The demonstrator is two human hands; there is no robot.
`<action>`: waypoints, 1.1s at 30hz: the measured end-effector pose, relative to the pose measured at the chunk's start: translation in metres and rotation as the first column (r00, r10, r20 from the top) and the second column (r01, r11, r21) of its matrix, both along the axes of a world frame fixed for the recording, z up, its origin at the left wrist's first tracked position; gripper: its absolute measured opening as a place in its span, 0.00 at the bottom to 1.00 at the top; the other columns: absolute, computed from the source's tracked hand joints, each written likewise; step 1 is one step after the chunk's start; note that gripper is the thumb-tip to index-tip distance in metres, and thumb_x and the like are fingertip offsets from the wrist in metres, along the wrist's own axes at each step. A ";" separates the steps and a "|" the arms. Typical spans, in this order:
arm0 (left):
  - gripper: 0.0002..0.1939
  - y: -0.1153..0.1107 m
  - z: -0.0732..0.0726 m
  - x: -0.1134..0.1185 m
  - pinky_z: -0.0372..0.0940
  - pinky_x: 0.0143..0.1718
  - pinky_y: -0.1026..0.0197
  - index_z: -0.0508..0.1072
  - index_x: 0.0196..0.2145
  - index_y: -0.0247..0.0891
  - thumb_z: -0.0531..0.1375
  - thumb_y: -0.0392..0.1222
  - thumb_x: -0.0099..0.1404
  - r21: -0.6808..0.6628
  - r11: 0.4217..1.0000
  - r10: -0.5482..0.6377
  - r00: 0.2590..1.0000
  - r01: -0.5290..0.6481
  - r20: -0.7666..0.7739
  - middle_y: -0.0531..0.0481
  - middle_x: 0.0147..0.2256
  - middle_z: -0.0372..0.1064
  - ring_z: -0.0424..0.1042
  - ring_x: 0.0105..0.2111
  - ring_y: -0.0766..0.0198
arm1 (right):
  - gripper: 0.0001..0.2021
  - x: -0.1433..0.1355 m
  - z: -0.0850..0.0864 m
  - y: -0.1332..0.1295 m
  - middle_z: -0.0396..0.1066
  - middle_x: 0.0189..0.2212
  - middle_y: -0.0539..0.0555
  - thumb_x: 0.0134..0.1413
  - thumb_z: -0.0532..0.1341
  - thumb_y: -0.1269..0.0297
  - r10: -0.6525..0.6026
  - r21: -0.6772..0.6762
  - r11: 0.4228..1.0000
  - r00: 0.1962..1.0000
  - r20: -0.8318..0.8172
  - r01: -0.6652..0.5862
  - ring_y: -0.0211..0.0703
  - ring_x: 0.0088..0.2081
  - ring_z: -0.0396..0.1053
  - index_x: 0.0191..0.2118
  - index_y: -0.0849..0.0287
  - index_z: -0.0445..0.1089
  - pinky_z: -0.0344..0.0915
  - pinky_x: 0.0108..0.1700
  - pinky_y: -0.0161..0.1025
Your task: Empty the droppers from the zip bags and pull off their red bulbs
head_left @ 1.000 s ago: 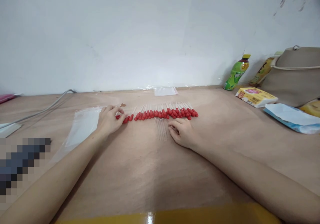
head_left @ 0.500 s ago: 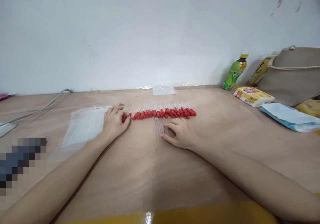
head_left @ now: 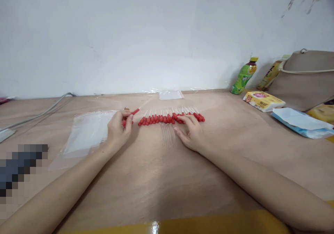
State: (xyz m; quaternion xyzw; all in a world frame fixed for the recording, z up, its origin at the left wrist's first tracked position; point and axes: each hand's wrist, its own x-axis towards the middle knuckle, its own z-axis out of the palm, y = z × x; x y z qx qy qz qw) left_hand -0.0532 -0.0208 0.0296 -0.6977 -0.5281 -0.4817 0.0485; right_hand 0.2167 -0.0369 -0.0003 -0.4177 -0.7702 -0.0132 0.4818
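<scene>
In front of the row of red-bulbed droppers (head_left: 156,119) lie clear tubes (head_left: 167,135); plastic bags (head_left: 87,129) spread to its left. The right hand (head_left: 192,133) is over the row's right half, thumb and fingers parted — whether it touches the bulbs, I cannot tell. Beside the row's left end, the left hand (head_left: 119,125) pinches a red dropper (head_left: 135,111), tip slanting away. Behind the row lies a small bag (head_left: 170,95).

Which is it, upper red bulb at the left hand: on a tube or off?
On: a faint clear tube extends straight from the upper red bulb, pinched in the left hand.
</scene>
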 end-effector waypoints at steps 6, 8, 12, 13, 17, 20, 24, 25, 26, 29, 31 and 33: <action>0.04 -0.020 -0.021 0.034 0.68 0.36 0.58 0.66 0.32 0.37 0.55 0.40 0.61 -0.157 0.859 -0.473 0.872 0.488 0.125 0.46 0.36 0.69 0.71 0.37 0.62 | 0.27 0.013 0.006 0.002 0.60 0.53 0.60 0.51 0.58 0.55 0.084 0.115 0.988 0.977 0.196 -0.108 0.51 0.55 0.57 0.56 0.57 0.57 0.56 0.54 0.51; 0.04 -0.022 -0.025 0.040 0.68 0.36 0.58 0.66 0.32 0.37 0.55 0.40 0.61 -0.203 0.802 -0.534 0.827 0.561 0.177 0.45 0.37 0.69 0.70 0.37 0.62 | 0.22 0.014 0.006 0.002 0.62 0.52 0.58 0.52 0.58 0.55 0.141 0.105 0.979 0.947 0.290 -0.177 0.51 0.55 0.56 0.53 0.55 0.62 0.55 0.54 0.52; 0.05 -0.023 -0.024 0.042 0.68 0.37 0.58 0.66 0.32 0.35 0.56 0.40 0.61 -0.217 0.767 -0.559 0.795 0.603 0.236 0.45 0.36 0.68 0.70 0.37 0.63 | 0.13 0.011 0.003 0.002 0.67 0.49 0.55 0.55 0.57 0.59 0.211 0.082 0.965 0.921 0.329 -0.250 0.47 0.54 0.59 0.44 0.54 0.69 0.56 0.54 0.51; 0.05 -0.023 -0.023 0.042 0.69 0.37 0.59 0.66 0.32 0.35 0.56 0.39 0.61 -0.218 0.761 -0.564 0.789 0.611 0.244 0.45 0.35 0.68 0.70 0.36 0.63 | 0.11 0.010 0.002 0.002 0.68 0.47 0.55 0.55 0.56 0.60 0.222 0.082 0.962 0.920 0.324 -0.261 0.46 0.53 0.60 0.43 0.54 0.70 0.57 0.53 0.50; 0.08 -0.029 -0.018 0.043 0.69 0.38 0.59 0.67 0.39 0.36 0.55 0.38 0.61 -0.260 0.756 -0.578 0.799 0.601 0.166 0.45 0.37 0.69 0.71 0.36 0.64 | 0.10 0.009 0.000 0.003 0.71 0.44 0.53 0.56 0.55 0.62 0.245 0.088 0.955 0.920 0.305 -0.283 0.45 0.51 0.62 0.40 0.54 0.71 0.59 0.52 0.48; 0.14 -0.034 -0.014 0.047 0.67 0.42 0.56 0.68 0.45 0.38 0.56 0.38 0.60 -0.260 0.800 -0.573 0.816 0.540 -0.068 0.44 0.42 0.68 0.69 0.41 0.60 | 0.09 0.009 -0.001 0.003 0.71 0.44 0.53 0.56 0.56 0.62 0.262 0.088 0.949 0.913 0.312 -0.302 0.45 0.51 0.63 0.40 0.54 0.72 0.60 0.51 0.47; 0.11 -0.034 -0.012 0.056 0.65 0.41 0.56 0.71 0.41 0.37 0.57 0.41 0.61 -0.201 0.827 -0.562 0.791 0.526 -0.241 0.45 0.39 0.70 0.68 0.39 0.60 | 0.09 0.008 0.000 0.003 0.72 0.43 0.53 0.55 0.57 0.62 0.278 0.100 0.942 0.911 0.305 -0.320 0.45 0.50 0.63 0.39 0.54 0.72 0.61 0.50 0.46; 0.09 -0.033 -0.013 0.057 0.65 0.41 0.56 0.72 0.39 0.37 0.56 0.41 0.62 -0.192 0.829 -0.559 0.787 0.525 -0.261 0.45 0.38 0.70 0.68 0.39 0.60 | 0.09 0.008 0.000 0.003 0.72 0.42 0.53 0.55 0.57 0.62 0.281 0.098 0.942 0.911 0.301 -0.322 0.45 0.50 0.63 0.39 0.55 0.72 0.61 0.50 0.46; 0.08 -0.032 -0.014 0.058 0.65 0.40 0.56 0.72 0.38 0.37 0.56 0.40 0.62 -0.183 0.831 -0.556 0.783 0.525 -0.278 0.46 0.36 0.71 0.68 0.38 0.61 | 0.09 0.007 0.000 0.002 0.72 0.42 0.53 0.55 0.57 0.62 0.285 0.090 0.942 0.911 0.298 -0.324 0.44 0.50 0.64 0.39 0.55 0.72 0.61 0.50 0.46; 0.07 -0.030 -0.017 0.060 0.64 0.41 0.55 0.72 0.36 0.38 0.55 0.40 0.63 -0.153 0.836 -0.547 0.776 0.527 -0.314 0.47 0.35 0.72 0.68 0.37 0.61 | 0.10 0.005 0.000 0.000 0.71 0.44 0.54 0.55 0.57 0.61 0.308 0.049 0.940 0.903 0.300 -0.337 0.44 0.50 0.64 0.40 0.56 0.72 0.60 0.52 0.47; 0.07 -0.030 -0.018 0.060 0.64 0.41 0.56 0.71 0.37 0.37 0.55 0.40 0.63 -0.128 0.836 -0.544 0.775 0.534 -0.320 0.47 0.35 0.72 0.68 0.38 0.60 | 0.12 0.003 -0.002 0.000 0.71 0.44 0.54 0.55 0.57 0.60 0.321 0.036 0.937 0.898 0.301 -0.347 0.45 0.50 0.64 0.43 0.57 0.71 0.60 0.53 0.48; 0.07 -0.030 -0.019 0.060 0.64 0.41 0.56 0.71 0.37 0.37 0.55 0.40 0.63 -0.112 0.835 -0.543 0.774 0.539 -0.325 0.47 0.34 0.72 0.68 0.38 0.60 | 0.13 0.001 -0.005 0.001 0.71 0.44 0.55 0.56 0.56 0.61 0.329 0.044 0.933 0.897 0.295 -0.356 0.45 0.50 0.65 0.44 0.58 0.70 0.60 0.53 0.48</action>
